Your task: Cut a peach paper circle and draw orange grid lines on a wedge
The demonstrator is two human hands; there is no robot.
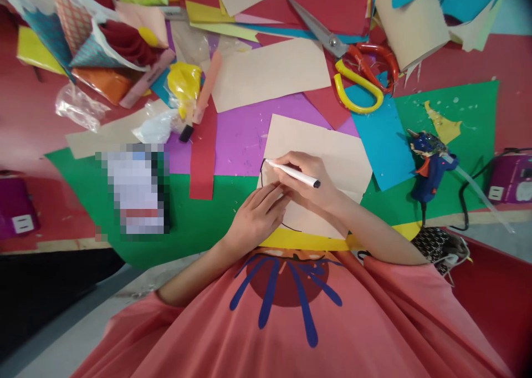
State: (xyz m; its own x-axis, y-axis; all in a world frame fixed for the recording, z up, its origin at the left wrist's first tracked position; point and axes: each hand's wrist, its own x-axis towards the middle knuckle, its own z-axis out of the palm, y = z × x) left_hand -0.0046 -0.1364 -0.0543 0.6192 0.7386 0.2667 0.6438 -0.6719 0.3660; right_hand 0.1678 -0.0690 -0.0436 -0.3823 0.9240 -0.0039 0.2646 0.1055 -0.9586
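Two hands share the cream sheet (316, 139) near the counter's (33, 117) front edge. The right hand's (316, 181) grip is closed around the white marker (297, 174); the left hand (257, 214) lies open on the paper. Light, even strokes and firm bracing suit the black line (261, 173).

Pixel blocks hide the phone's screen (139, 192); the left picture edge cuts off a purple box (16, 206).
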